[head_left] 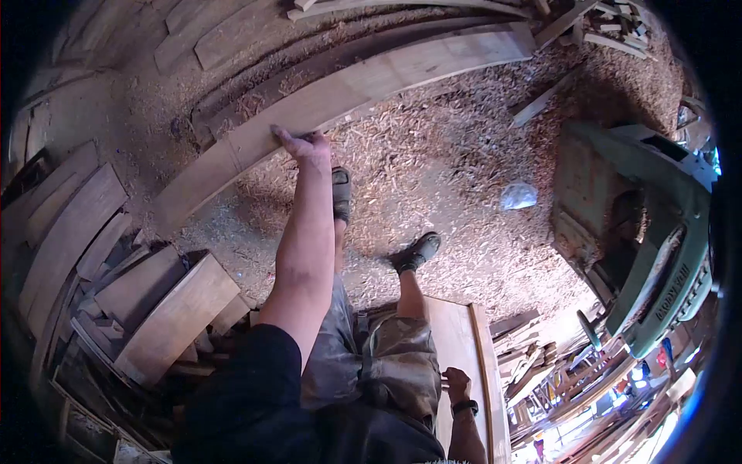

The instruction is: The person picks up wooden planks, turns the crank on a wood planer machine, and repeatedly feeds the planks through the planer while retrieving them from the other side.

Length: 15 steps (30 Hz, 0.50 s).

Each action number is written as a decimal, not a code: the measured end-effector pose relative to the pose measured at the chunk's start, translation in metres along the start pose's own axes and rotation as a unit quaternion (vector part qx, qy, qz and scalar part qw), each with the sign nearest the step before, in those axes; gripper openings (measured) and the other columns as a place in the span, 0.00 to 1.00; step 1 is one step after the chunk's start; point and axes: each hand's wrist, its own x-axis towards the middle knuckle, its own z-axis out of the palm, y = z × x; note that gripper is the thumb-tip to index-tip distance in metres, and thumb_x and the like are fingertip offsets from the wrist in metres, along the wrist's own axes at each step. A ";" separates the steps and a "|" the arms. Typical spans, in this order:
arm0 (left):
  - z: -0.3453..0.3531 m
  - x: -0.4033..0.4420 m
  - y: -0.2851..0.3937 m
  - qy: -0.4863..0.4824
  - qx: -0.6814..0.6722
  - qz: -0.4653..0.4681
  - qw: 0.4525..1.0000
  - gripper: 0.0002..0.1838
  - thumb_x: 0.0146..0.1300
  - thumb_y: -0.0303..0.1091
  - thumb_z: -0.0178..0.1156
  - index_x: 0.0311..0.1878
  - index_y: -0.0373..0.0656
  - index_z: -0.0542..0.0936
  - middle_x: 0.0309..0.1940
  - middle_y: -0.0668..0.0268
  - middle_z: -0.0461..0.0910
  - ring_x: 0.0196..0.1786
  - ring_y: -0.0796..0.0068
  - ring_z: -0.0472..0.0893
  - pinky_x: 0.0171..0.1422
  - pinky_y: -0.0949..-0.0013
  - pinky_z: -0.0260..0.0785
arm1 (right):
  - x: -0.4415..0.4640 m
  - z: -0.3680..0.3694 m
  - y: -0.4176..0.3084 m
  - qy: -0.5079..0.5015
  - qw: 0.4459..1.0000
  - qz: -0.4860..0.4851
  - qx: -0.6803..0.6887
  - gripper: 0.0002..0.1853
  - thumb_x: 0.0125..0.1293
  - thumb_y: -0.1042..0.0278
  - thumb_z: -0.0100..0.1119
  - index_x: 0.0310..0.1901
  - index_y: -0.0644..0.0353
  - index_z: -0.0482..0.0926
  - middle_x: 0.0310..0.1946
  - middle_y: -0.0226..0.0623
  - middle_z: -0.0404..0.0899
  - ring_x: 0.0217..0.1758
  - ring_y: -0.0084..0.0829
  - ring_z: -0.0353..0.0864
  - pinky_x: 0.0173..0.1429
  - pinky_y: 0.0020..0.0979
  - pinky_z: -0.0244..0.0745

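My left hand point(303, 145) reaches far forward and grips the near edge of a long wooden board point(363, 81). Its thumb lies on the board's upper face, and the other fingers are partly hidden. The board stretches from the lower left to the upper right, above a floor of wood shavings. Low on the right, my right hand point(457, 383), with a dark band at the wrist, is closed beside my thigh. Whatever it may hold is too small to make out. Next to it stands a pale wooden panel point(452, 329) with a raised edge strip.
Stacked boards and offcuts point(182, 317) crowd the left side. A large green machine point(665, 255) stands at the right, with timber scraps point(533, 363) below it. A clear plastic bag point(519, 196) and a short wood strip point(541, 100) lie on the shavings.
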 end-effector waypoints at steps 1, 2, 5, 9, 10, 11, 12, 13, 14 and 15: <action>-0.009 0.016 -0.005 0.007 -0.026 0.004 1.000 0.33 0.69 0.62 0.43 0.66 0.48 0.68 0.64 0.62 0.71 0.65 0.61 0.70 0.71 0.51 0.62 | 0.001 0.001 0.002 0.004 1.000 -0.001 0.008 0.18 0.64 0.59 0.59 0.49 0.64 0.78 0.38 0.39 0.83 0.34 0.30 0.84 0.31 0.29 0.77; -0.019 0.032 -0.008 0.009 -0.021 0.004 1.000 0.33 0.69 0.62 0.43 0.66 0.48 0.68 0.64 0.62 0.71 0.65 0.61 0.70 0.71 0.51 0.62 | 0.004 0.005 0.002 0.009 1.000 -0.005 0.017 0.18 0.64 0.59 0.59 0.49 0.64 0.78 0.38 0.39 0.83 0.34 0.30 0.84 0.31 0.29 0.77; -0.053 0.076 -0.013 -0.046 -0.071 -0.073 0.994 0.33 0.68 0.63 0.43 0.64 0.48 0.69 0.63 0.61 0.72 0.64 0.57 0.70 0.66 0.45 0.66 | 0.011 0.011 0.011 0.023 1.000 -0.005 0.018 0.17 0.65 0.60 0.58 0.46 0.66 0.79 0.36 0.39 0.84 0.35 0.30 0.83 0.33 0.29 0.77; -0.060 0.092 -0.008 -0.012 0.009 -0.078 0.997 0.32 0.67 0.62 0.48 0.62 0.46 0.71 0.58 0.62 0.76 0.61 0.64 0.75 0.66 0.54 0.69 | 0.039 0.000 0.056 -0.013 0.995 -0.055 -0.084 0.20 0.67 0.56 0.57 0.53 0.64 0.75 0.40 0.40 0.82 0.36 0.29 0.82 0.36 0.30 0.78; -0.067 0.107 -0.005 -0.065 0.013 -0.100 0.993 0.34 0.67 0.62 0.48 0.65 0.45 0.68 0.62 0.61 0.72 0.64 0.62 0.72 0.68 0.50 0.66 | 0.042 0.002 0.057 -0.020 0.994 -0.058 -0.093 0.21 0.68 0.56 0.57 0.53 0.64 0.75 0.39 0.40 0.83 0.35 0.29 0.82 0.36 0.30 0.78; -0.072 0.118 -0.005 -0.119 0.016 -0.128 0.984 0.36 0.66 0.63 0.48 0.67 0.45 0.65 0.66 0.59 0.68 0.66 0.59 0.69 0.69 0.46 0.63 | 0.064 0.004 0.085 -0.001 0.985 -0.097 -0.141 0.18 0.67 0.57 0.57 0.49 0.64 0.78 0.37 0.38 0.83 0.34 0.27 0.81 0.35 0.30 0.77; -0.058 0.111 0.003 -0.062 0.108 -0.235 0.964 0.40 0.66 0.64 0.48 0.71 0.45 0.59 0.70 0.57 0.60 0.69 0.56 0.65 0.70 0.43 0.59 | 0.078 0.005 0.110 0.017 0.963 -0.210 -0.166 0.14 0.67 0.60 0.57 0.43 0.63 0.80 0.34 0.35 0.83 0.31 0.25 0.80 0.33 0.30 0.76; -0.044 0.096 0.014 -0.003 0.205 -0.345 0.916 0.43 0.65 0.65 0.48 0.74 0.45 0.52 0.74 0.54 0.52 0.72 0.53 0.60 0.71 0.40 0.55 | 0.062 0.019 0.090 0.069 0.933 -0.267 -0.230 0.16 0.67 0.62 0.45 0.29 0.58 0.82 0.27 0.41 0.81 0.32 0.41 0.80 0.37 0.40 0.73; -0.044 0.090 0.016 -0.001 0.341 -0.392 0.855 0.46 0.66 0.65 0.47 0.75 0.44 0.46 0.75 0.53 0.45 0.74 0.50 0.56 0.72 0.38 0.52 | 0.075 0.006 0.121 0.059 0.860 -0.409 -0.299 0.17 0.67 0.56 0.53 0.35 0.63 0.81 0.26 0.33 0.80 0.28 0.25 0.78 0.33 0.30 0.73; -0.045 0.095 0.011 -0.017 0.468 -0.432 0.771 0.49 0.66 0.66 0.46 0.76 0.43 0.40 0.77 0.52 0.38 0.76 0.48 0.52 0.72 0.36 0.50 | 0.036 0.034 0.055 0.040 0.986 -0.038 -0.160 0.19 0.70 0.56 0.46 0.34 0.62 0.81 0.30 0.44 0.82 0.35 0.40 0.81 0.39 0.41 0.74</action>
